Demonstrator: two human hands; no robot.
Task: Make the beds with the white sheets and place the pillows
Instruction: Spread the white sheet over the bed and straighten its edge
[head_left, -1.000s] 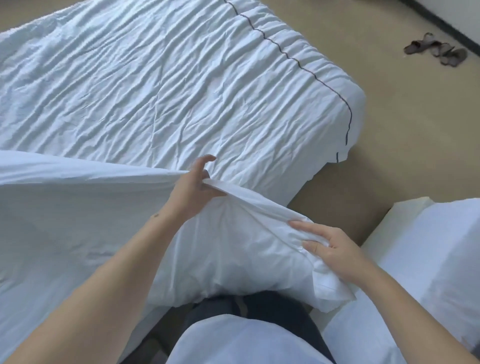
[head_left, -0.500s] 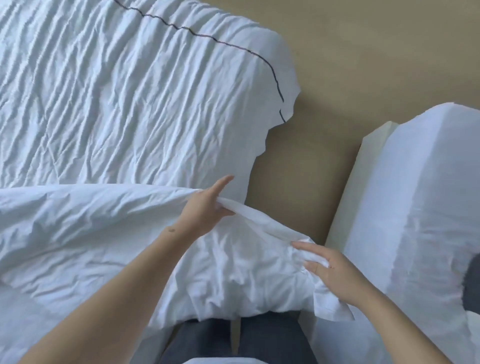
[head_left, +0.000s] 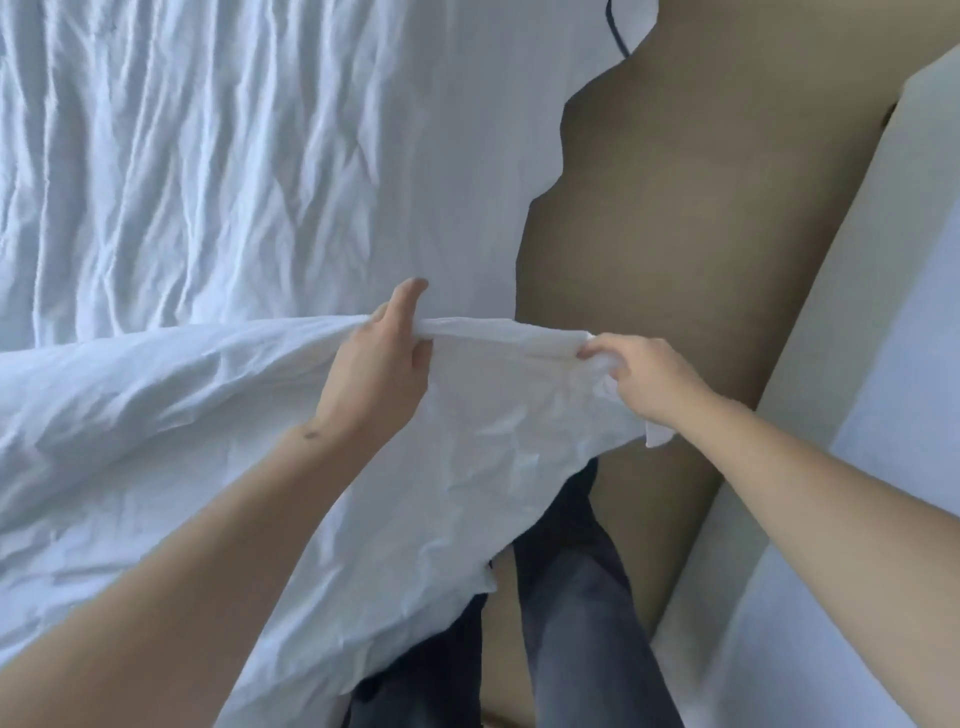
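Observation:
A white sheet (head_left: 156, 415) is lifted over the near part of the left bed, whose wrinkled white cover (head_left: 234, 156) fills the upper left. My left hand (head_left: 382, 366) grips the sheet's raised top edge, index finger sticking up. A short way to the right, my right hand (head_left: 644, 376) pinches the sheet's corner above the floor. The edge is stretched taut between both hands, and the cloth hangs down over my legs. No pillow is visible.
A tan carpet aisle (head_left: 675, 234) runs between the two beds. The second bed (head_left: 857, 441) with a white cover stands along the right edge. My legs in dark jeans (head_left: 566, 623) stand in the aisle.
The view dropped and moved closer to the bed. My right hand went from lying flat on the sheet to pinching its corner and lifted it level with my left hand.

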